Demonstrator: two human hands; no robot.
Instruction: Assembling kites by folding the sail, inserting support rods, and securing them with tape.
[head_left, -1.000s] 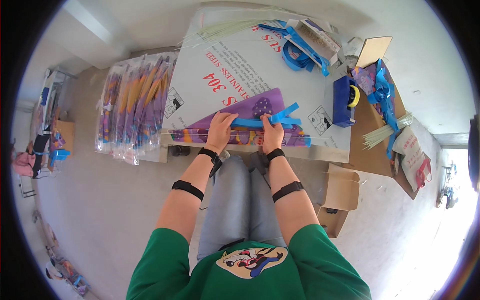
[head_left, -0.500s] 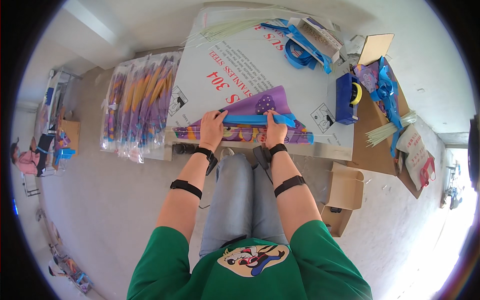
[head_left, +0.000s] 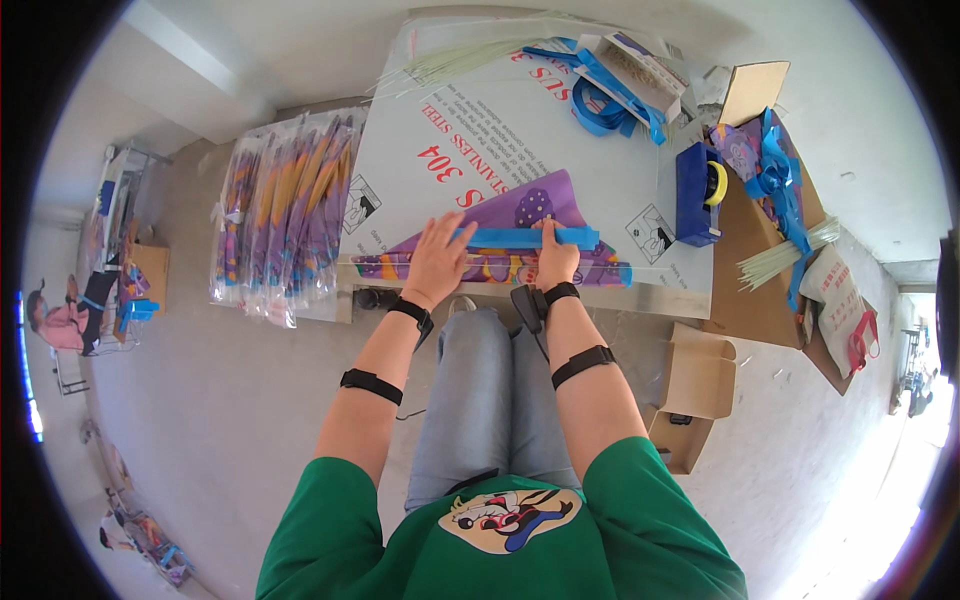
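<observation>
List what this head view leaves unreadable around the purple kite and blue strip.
- Left hand: covers the blue strip end; grip unclear.
- Right hand: fingertips too small to judge.
- Purple kite: near part hidden by both hands.
- Tape dispenser: details too small.

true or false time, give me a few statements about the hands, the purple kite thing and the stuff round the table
1. Both hands rest on the purple kite. True: the left hand and right hand press on the purple kite at the table's near edge.
2. A blue strip lies across the kite between the hands. True: the blue strip runs from hand to hand.
3. The blue tape dispenser sits left of the kite. False: the blue tape dispenser stands to its right.
4. The bagged kites lie on the right. False: the bagged kites are stacked on the left.
5. The open cardboard box is on the table. False: the open cardboard box sits on the floor.
</observation>
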